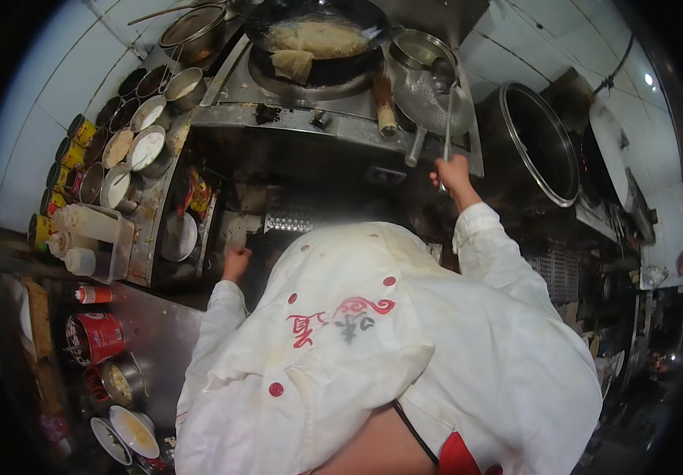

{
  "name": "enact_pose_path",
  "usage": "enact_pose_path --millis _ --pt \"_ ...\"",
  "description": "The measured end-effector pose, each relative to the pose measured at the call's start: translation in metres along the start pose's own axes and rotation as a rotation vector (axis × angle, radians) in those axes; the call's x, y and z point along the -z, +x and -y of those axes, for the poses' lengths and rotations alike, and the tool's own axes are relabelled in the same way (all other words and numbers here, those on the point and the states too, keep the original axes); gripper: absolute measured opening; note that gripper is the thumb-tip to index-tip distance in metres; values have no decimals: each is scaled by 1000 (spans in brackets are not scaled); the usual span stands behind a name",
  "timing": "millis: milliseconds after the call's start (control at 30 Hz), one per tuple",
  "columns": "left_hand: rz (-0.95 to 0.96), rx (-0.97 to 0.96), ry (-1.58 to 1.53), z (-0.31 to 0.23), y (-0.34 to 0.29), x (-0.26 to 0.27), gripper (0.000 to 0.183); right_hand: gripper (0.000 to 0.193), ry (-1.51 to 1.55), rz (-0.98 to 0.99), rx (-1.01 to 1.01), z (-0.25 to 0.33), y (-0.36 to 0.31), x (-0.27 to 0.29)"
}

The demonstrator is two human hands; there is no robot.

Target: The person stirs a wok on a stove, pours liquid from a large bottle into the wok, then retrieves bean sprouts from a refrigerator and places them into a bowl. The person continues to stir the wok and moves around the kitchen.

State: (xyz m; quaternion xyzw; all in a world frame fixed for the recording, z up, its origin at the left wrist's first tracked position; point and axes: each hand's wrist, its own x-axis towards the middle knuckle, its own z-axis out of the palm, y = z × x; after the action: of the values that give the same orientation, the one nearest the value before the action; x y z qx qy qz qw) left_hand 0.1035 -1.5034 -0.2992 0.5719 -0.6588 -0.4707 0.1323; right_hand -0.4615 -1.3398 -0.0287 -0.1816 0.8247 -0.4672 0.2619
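Note:
My right hand (454, 175) is wrapped round the long handle of a ladle (443, 76). The ladle's bowl lies over a perforated strainer (440, 113), which rests at a metal pot (422, 49) on the right of the stove. My left hand (236, 263) hangs low beside the counter, fingers curled in, with nothing visible in it. Ahead stands a dark wok (367, 22) on the burner, pale frothy liquid (318, 38) inside. A folded tan cloth (292, 66) hangs over its near rim. A brush (385, 107) with a bound handle lies right of the burner.
Bowls of seasonings, a white powder bowl (148, 149) among them, and several yellow cans (82, 129) crowd the left counter. Squeeze bottles stand in a clear bin (122, 247). Lower left are a red tin (104, 338) and white bowls (134, 431). A large dark pot (539, 146) stands right.

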Motion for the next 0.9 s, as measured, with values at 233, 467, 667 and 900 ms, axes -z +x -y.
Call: enact_pose_path --millis 233,467,667,900 --pt "302 119 119 -20 -5 -34 39 20 -145 -37 456 39 -25 1" --pt "-33 -216 343 -99 22 -53 27 7 120 167 362 154 -54 -54" --pt "-224 10 62 -20 -31 -99 31 14 44 344 622 223 -55 -100" --pt "-369 268 -82 39 -173 -195 34 11 -63 671 582 190 -101 -78"
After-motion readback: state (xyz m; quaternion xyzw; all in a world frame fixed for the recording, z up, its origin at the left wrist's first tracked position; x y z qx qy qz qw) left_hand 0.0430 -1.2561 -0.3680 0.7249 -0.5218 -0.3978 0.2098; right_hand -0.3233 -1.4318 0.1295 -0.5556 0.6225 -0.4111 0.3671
